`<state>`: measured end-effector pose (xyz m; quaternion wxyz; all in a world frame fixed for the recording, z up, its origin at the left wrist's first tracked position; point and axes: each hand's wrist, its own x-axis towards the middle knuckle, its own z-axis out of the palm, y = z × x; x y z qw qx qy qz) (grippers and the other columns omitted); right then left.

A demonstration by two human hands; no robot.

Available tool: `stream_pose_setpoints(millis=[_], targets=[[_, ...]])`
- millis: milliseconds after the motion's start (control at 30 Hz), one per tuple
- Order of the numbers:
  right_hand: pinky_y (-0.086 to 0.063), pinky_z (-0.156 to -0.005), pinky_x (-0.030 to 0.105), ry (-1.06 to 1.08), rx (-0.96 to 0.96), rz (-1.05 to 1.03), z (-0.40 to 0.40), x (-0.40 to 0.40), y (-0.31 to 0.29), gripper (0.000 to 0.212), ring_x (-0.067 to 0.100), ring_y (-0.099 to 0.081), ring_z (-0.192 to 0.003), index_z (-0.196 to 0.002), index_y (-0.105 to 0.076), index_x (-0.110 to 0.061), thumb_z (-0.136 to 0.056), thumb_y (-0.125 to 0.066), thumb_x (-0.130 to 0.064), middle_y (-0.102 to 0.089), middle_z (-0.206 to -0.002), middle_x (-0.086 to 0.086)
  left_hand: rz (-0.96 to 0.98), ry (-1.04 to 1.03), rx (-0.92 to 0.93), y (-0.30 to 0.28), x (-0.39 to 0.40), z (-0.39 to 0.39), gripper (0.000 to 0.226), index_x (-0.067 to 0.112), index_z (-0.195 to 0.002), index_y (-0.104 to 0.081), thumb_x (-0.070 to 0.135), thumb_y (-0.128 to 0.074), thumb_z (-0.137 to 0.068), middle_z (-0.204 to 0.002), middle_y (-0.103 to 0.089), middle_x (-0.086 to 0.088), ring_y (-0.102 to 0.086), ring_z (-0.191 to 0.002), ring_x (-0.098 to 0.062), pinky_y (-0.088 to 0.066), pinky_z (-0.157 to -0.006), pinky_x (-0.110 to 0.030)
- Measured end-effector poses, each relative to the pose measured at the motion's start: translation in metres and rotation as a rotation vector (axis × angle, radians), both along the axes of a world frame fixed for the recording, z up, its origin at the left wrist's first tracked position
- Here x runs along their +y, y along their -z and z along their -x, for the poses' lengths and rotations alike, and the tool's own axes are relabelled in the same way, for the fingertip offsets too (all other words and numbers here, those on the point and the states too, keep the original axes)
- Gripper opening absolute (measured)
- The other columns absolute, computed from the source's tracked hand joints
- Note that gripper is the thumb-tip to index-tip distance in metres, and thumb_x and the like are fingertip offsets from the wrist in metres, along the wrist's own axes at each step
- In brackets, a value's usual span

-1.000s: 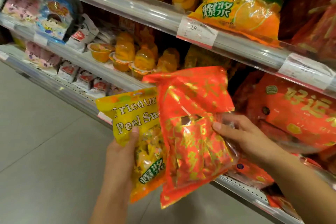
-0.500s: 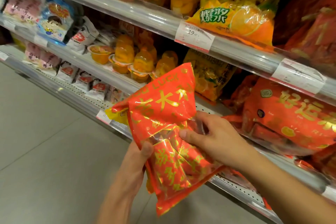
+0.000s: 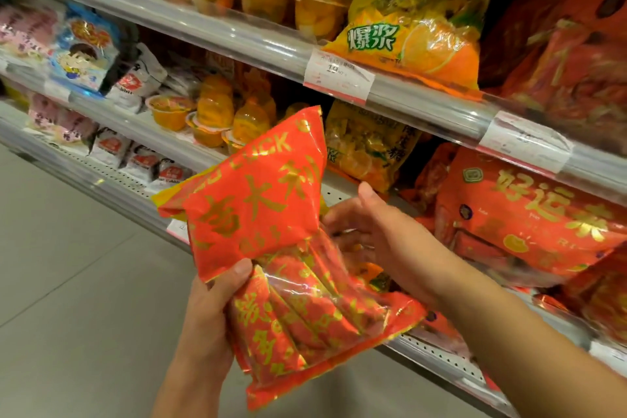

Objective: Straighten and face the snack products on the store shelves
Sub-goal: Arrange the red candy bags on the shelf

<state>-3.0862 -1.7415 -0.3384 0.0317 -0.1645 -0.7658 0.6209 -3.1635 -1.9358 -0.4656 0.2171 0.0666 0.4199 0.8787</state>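
Note:
A red and gold candy bag (image 3: 258,207) is held upright in front of the shelves. My left hand (image 3: 210,316) grips its lower left side, thumb pressed on the clear front. Only a yellow corner (image 3: 163,195) of a second bag shows behind the red one, and I cannot see how it is held. My right hand (image 3: 383,234) is at the bag's right edge with its thumb raised and its fingers stretched behind the bag; they are blurred. A matching red bag (image 3: 529,220) lies on the middle shelf to the right.
The upper shelf rail (image 3: 237,41) carries a price tag (image 3: 337,76), with a yellow orange-peel candy bag (image 3: 417,20) above it. Another yellow bag (image 3: 366,146) and jelly cups (image 3: 217,115) sit on the middle shelf. Grey floor (image 3: 68,282) lies to the left.
The red bag has moved in front of the yellow bag and now covers it. My right hand has let go of its grip and opened behind the bag's right edge.

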Motion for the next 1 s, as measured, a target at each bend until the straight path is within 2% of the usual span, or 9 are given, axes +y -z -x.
stream_pose_setpoints(millis=[133,233,300,433,500,633,767,867,1000], targets=[[-0.050,-0.082,0.030,0.229,0.098,-0.501,0.001,0.019,0.017,0.044,0.005,-0.065,-0.095,-0.107,-0.065,-0.032,-0.078,-0.064,-0.065,-0.070,-0.103,-0.013,-0.052,0.062,-0.056,-0.004,0.006,-0.005,0.070,0.005,-0.130,-0.062,0.026,-0.077,-0.065,-0.116,-0.072,-0.017,-0.072,-0.102,-0.033,-0.061,-0.084,-0.046],[-0.054,-0.090,0.032,0.121,-0.141,-0.322,0.001,0.023,0.025,0.079,0.008,-0.068,-0.104,-0.130,-0.058,-0.033,-0.067,-0.073,-0.079,-0.069,-0.120,-0.007,-0.069,0.123,-0.102,-0.006,0.010,-0.010,0.055,0.003,-0.124,-0.064,0.022,-0.065,-0.073,-0.108,-0.074,-0.017,-0.074,-0.093,-0.031,-0.063,-0.077,-0.043],[-0.054,-0.098,0.040,0.038,-0.231,-0.437,0.001,0.025,0.024,0.100,0.010,-0.067,-0.109,-0.140,-0.052,-0.034,-0.058,-0.065,-0.089,-0.067,-0.126,-0.008,-0.067,0.141,-0.118,-0.007,0.012,-0.013,0.054,0.002,-0.122,-0.065,0.022,-0.068,-0.071,-0.105,-0.075,-0.017,-0.074,-0.090,-0.030,-0.063,-0.073,-0.041],[-0.041,-0.114,0.039,0.020,-0.299,-0.528,0.004,0.026,0.013,0.120,0.017,-0.049,-0.136,-0.159,-0.028,-0.023,-0.064,-0.064,-0.088,-0.046,-0.153,-0.003,-0.104,0.152,-0.179,-0.007,0.013,-0.014,0.090,0.003,-0.128,-0.064,0.032,-0.092,-0.047,-0.114,-0.072,-0.020,-0.073,-0.097,-0.035,-0.062,-0.079,-0.048],[-0.042,-0.112,0.036,-0.016,-0.339,-0.575,0.006,0.029,0.011,0.101,0.016,-0.050,-0.135,-0.154,-0.039,-0.020,-0.074,-0.064,-0.077,-0.047,-0.154,-0.003,-0.139,0.153,-0.208,-0.005,0.013,-0.014,0.102,0.003,-0.128,-0.064,0.038,-0.098,-0.038,-0.117,-0.071,-0.021,-0.071,-0.101,-0.037,-0.060,-0.086,-0.053],[-0.060,-0.083,0.040,0.007,-0.254,-0.551,0.009,0.034,0.010,0.045,0.014,-0.073,-0.087,-0.101,-0.072,-0.023,-0.079,-0.076,-0.062,-0.077,-0.095,-0.004,-0.168,0.188,-0.267,-0.012,0.017,-0.017,0.107,0.004,-0.124,-0.068,0.041,-0.101,-0.029,-0.120,-0.070,-0.022,-0.070,-0.103,-0.039,-0.057,-0.092,-0.056],[-0.056,-0.083,0.043,0.104,-0.073,-0.750,0.008,0.031,0.010,0.040,0.013,-0.070,-0.090,-0.105,-0.070,-0.036,-0.075,-0.070,-0.062,-0.074,-0.093,-0.013,-0.147,0.208,-0.296,-0.022,0.022,-0.018,0.076,0.006,-0.117,-0.074,0.038,-0.095,-0.052,-0.118,-0.073,-0.019,-0.073,-0.103,-0.034,-0.062,-0.083,-0.050],[-0.054,-0.081,0.045,0.147,0.001,-0.929,0.004,0.023,0.011,0.050,0.023,-0.066,-0.095,-0.112,-0.060,-0.038,-0.072,-0.054,-0.068,-0.071,-0.095,-0.011,-0.093,0.198,-0.367,-0.026,0.019,-0.018,0.050,0.004,-0.121,-0.069,0.037,-0.068,-0.084,-0.112,-0.074,-0.019,-0.075,-0.096,-0.033,-0.062,-0.078,-0.046],[-0.054,-0.080,0.046,0.237,0.022,-0.979,0.004,0.028,0.017,0.043,0.028,-0.066,-0.097,-0.112,-0.058,-0.037,-0.075,-0.054,-0.059,-0.071,-0.096,-0.009,0.070,0.256,-0.326,-0.032,0.019,-0.016,0.077,0.008,-0.135,-0.061,0.052,-0.075,-0.074,-0.103,-0.077,-0.017,-0.076,-0.093,-0.026,-0.060,-0.076,-0.041]])
